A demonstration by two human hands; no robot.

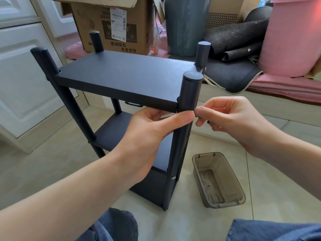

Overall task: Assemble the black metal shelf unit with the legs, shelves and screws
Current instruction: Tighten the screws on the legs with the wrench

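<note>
Black powder-coated metal makes up the shelf unit (121,79) that stands upright on the pale tiled floor (278,180) in front of us; its flat top shelf (125,75) sits between four round black legs (189,94), whose capped ends rise above the shelf's corners; a middle shelf (112,129) and a bottom shelf (149,186) show below it, partly hidden by our arm. Our left hand (152,129) reaches in under the near edge of the top shelf; its thumb lies across the near right leg and its other fingers (156,113) curl under the shelf edge, so that it grips the frame at that corner. Our right hand (231,119) is just beside the same leg, on its right side; its thumb and forefinger are pressed together at the tips, right at the leg's surface; we cannot tell whether they pinch a screw, since anything between them is too small to see; its remaining fingers are curled loosely beneath. One silver screw head (173,178) shows low on the near right leg, at the level of the bottom shelf. On the floor just right of the unit lies a smoky translucent plastic rectangular tray (239,193), with a small metal washer-like piece (207,185) inside it. Beyond the unit stand a brown cardboard box (111,26), a dark grey plastic bucket (184,26), and a pink plastic bin (293,37); a dark mat (231,75) lies on pink cushions at the right; our blue-jeaned knees (114,226) fill the bottom edge.
</note>
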